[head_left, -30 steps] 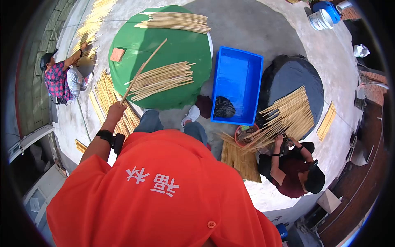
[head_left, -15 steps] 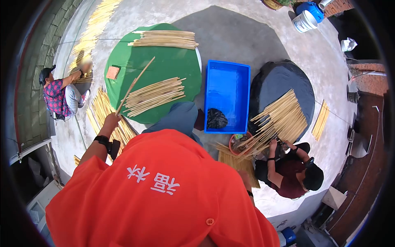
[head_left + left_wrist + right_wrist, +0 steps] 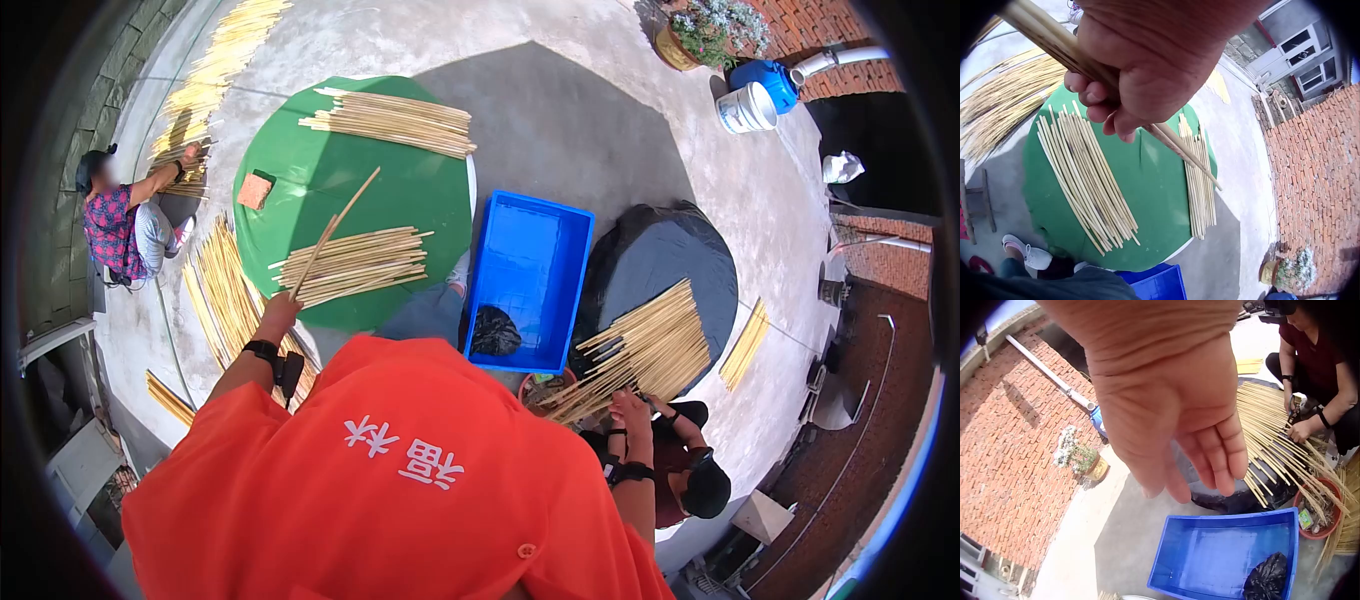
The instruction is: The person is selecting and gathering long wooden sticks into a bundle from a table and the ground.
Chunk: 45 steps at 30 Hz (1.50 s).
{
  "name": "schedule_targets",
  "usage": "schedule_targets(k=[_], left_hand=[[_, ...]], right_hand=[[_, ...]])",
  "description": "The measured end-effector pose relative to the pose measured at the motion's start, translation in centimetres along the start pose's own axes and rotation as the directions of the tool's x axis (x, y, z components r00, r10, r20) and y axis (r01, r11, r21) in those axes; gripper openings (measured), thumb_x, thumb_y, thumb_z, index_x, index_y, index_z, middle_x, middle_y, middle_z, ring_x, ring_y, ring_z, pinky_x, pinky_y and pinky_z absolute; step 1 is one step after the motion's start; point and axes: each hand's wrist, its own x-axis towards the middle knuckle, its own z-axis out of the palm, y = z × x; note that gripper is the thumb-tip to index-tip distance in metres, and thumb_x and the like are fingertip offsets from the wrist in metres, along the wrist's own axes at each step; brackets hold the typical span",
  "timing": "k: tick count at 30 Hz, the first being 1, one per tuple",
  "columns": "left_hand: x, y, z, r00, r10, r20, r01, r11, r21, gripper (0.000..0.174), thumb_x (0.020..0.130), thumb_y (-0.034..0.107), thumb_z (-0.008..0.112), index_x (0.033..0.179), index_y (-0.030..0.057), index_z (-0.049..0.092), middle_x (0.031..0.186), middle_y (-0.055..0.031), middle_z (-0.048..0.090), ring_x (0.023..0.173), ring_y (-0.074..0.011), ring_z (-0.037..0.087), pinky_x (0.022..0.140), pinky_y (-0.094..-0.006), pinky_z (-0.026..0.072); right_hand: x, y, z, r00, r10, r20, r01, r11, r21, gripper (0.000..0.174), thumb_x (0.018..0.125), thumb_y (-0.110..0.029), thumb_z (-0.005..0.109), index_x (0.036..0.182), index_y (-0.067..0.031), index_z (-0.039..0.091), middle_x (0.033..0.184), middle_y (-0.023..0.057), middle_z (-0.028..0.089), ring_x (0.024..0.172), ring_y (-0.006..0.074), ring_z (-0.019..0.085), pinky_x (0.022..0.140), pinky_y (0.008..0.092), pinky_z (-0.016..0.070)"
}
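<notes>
My left hand grips a long bamboo stick that slants up over the round green table. In the left wrist view the fingers curl round the bamboo stick above a pile of sticks. That near pile lies just past my hand, and a second pile lies at the table's far edge. My right hand hangs empty at my right side. In the right wrist view the right hand has relaxed, straight fingers above a blue crate.
The blue crate holds a black bag. A dark round table bears fanned sticks, and a seated person works there. Another person sits at the left by sticks on the ground. A white bucket stands far right.
My left hand has brought the stick lower and closer to the near pile on the green table. My right hand has come into view at the right. My head has turned.
</notes>
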Motion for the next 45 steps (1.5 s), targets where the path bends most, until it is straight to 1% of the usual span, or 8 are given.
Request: schedule_targets(k=[5, 11, 13, 17, 29, 35, 39, 45], left_hand=[[2.6, 0.0, -1.6, 0.981, -0.146, -0.128, 0.138, 0.988, -0.069, 0.029, 0.078, 0.026, 0.062, 0.085, -0.0013, 0.058, 0.079, -0.0222, 0.061, 0.077, -0.038, 0.059, 0.067, -0.0445, 0.0467], [2.2, -7.7, -3.3, 0.902, -0.232, -0.365, 0.268, 0.962, 0.05, 0.032, 0.078, 0.027, 0.062, 0.084, -0.0036, 0.056, 0.074, -0.0214, 0.059, 0.07, -0.0358, 0.06, 0.06, -0.0439, 0.0472], [1.4, -6.7, -4.5, 0.852, -0.443, -0.277, 0.419, 0.896, -0.145, 0.033, 0.078, 0.028, 0.063, 0.085, -0.0035, 0.055, 0.077, -0.0223, 0.059, 0.074, -0.0374, 0.059, 0.064, -0.0449, 0.0474], [1.4, -5.4, -2.4, 0.857, -0.398, -0.326, 0.397, 0.915, -0.074, 0.034, 0.079, 0.029, 0.061, 0.088, -0.0033, 0.055, 0.082, -0.0226, 0.06, 0.08, -0.0379, 0.059, 0.069, -0.045, 0.0475], [3.5, 9.1, 3.9, 0.893, -0.397, -0.213, 0.312, 0.887, -0.341, 0.033, 0.08, 0.034, 0.059, 0.089, 0.0019, 0.059, 0.087, -0.0209, 0.061, 0.086, -0.0383, 0.058, 0.073, -0.0462, 0.0462], [1.9, 10.3, 2.9, 0.762, -0.604, -0.232, 0.557, 0.795, -0.24, 0.034, 0.081, 0.034, 0.058, 0.092, 0.0012, 0.059, 0.091, -0.0209, 0.061, 0.089, -0.0382, 0.057, 0.073, -0.0458, 0.0473], [0.5, 13.7, 0.8, 0.634, -0.711, -0.303, 0.609, 0.701, -0.371, 0.037, 0.078, 0.034, 0.061, 0.089, -0.0018, 0.061, 0.086, -0.0228, 0.061, 0.085, -0.0373, 0.06, 0.072, -0.0458, 0.0475], [-2.6, 31.6, 0.8, 0.49, -0.825, -0.282, 0.755, 0.564, -0.336, 0.036, 0.072, 0.032, 0.067, 0.088, 0.0004, 0.062, 0.085, -0.0221, 0.062, 0.083, -0.0373, 0.06, 0.073, -0.0443, 0.0482]], right_hand=[[4.9, -17.5, -2.7, 0.984, -0.05, 0.169, 0.088, 0.97, -0.228, 0.032, 0.081, -0.028, 0.062, 0.098, -0.0009, 0.064, 0.082, 0.0058, 0.064, 0.072, 0.0123, 0.062, 0.066, 0.024, 0.0498], [8.3, -40.9, -3.8, 0.895, -0.427, 0.127, 0.445, 0.85, -0.282, 0.031, 0.086, -0.03, 0.056, 0.1, -0.0034, 0.064, 0.094, 0.0073, 0.063, 0.078, 0.0155, 0.062, 0.067, 0.0267, 0.0498], [7.2, -44.8, -2.2, 0.868, -0.47, 0.159, 0.496, 0.824, -0.275, 0.031, 0.086, -0.03, 0.056, 0.1, -0.0036, 0.064, 0.094, 0.0075, 0.063, 0.078, 0.0164, 0.062, 0.066, 0.0274, 0.051], [7.2, -44.0, -1.3, 0.915, -0.263, 0.306, 0.375, 0.833, -0.407, 0.032, 0.085, -0.03, 0.057, 0.099, -0.0011, 0.063, 0.092, 0.0104, 0.064, 0.073, 0.0189, 0.064, 0.062, 0.0288, 0.0528], [11.4, -34.9, -6.8, 0.991, 0.004, 0.136, 0.075, 0.821, -0.566, 0.039, 0.086, -0.033, 0.052, 0.105, 0.0008, 0.059, 0.094, 0.0109, 0.061, 0.087, 0.0212, 0.061, 0.072, 0.0321, 0.0492], [21.9, -31.2, -10.7, 0.989, 0.096, 0.111, -0.005, 0.78, -0.626, 0.035, 0.084, -0.032, 0.053, 0.099, -0.0008, 0.06, 0.09, 0.0098, 0.061, 0.082, 0.0205, 0.061, 0.069, 0.0325, 0.0499], [35.2, -37.8, -13.4, 0.988, 0.111, 0.112, -0.002, 0.721, -0.693, 0.032, 0.083, -0.031, 0.054, 0.095, -0.002, 0.06, 0.088, 0.0091, 0.06, 0.078, 0.02, 0.061, 0.066, 0.0327, 0.0503], [54.0, -54.3, -18.5, 0.968, 0.216, 0.128, -0.035, 0.621, -0.783, 0.028, 0.082, -0.029, 0.055, 0.091, -0.0029, 0.059, 0.085, 0.0091, 0.059, 0.074, 0.0203, 0.061, 0.064, 0.0334, 0.0509]])
